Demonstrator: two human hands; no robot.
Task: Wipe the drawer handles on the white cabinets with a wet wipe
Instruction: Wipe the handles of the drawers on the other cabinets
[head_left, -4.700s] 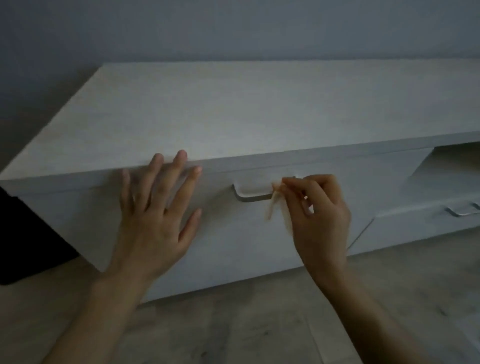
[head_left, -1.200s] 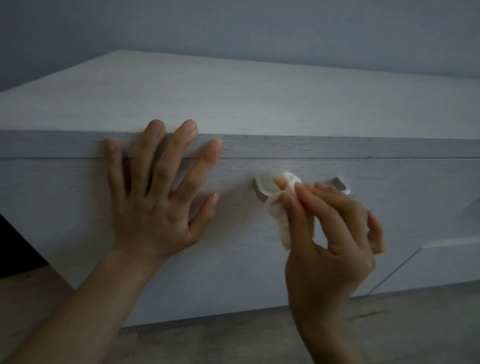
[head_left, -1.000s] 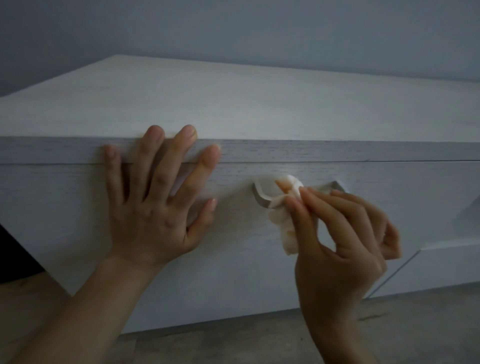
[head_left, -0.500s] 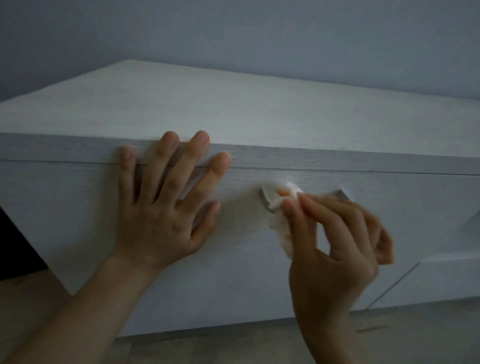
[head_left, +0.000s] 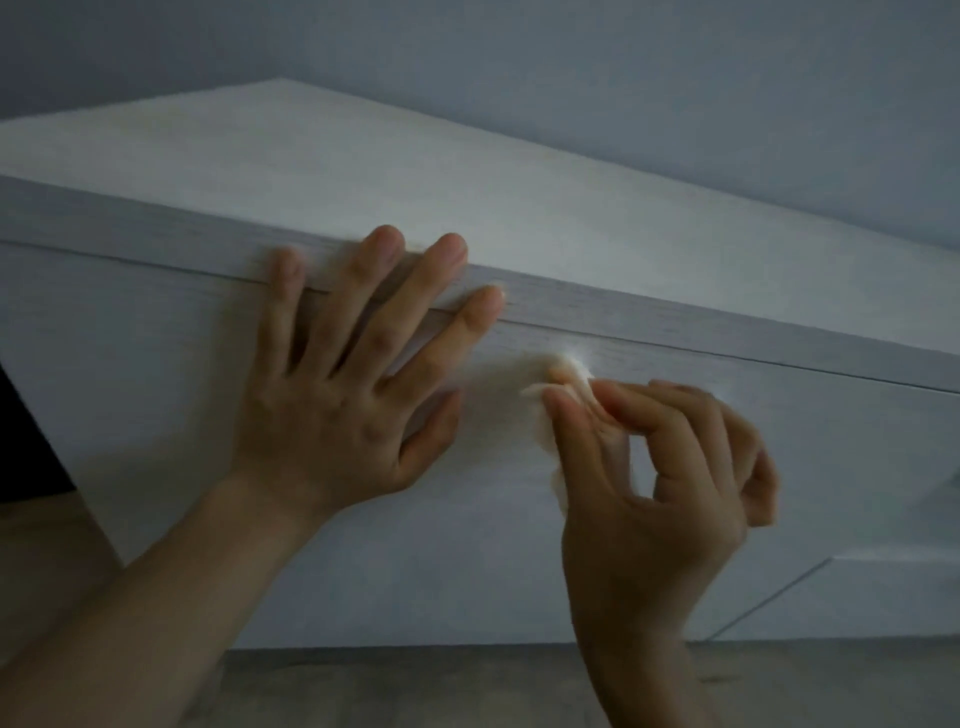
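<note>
With right hand (head_left: 660, 499), pinches wet wipe (head_left: 579, 374) between thumb and fingertips, pressed against the middle of the drawer front (head_left: 156, 374), over a handle hidden by wipe and blur. With left hand (head_left: 343, 410), braces flat, fingers spread, across the drawer front's top edge. Risks missing the handle's ends and underside with so small a pinch. Shows no readable writing, even on the cabinet top (head_left: 363, 171) above the drawer front.

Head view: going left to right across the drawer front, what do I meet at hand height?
left hand pressed flat on the drawer front → wet wipe → right hand pinching it → set-back cabinet front. The handle is hidden behind the wipe.
</note>
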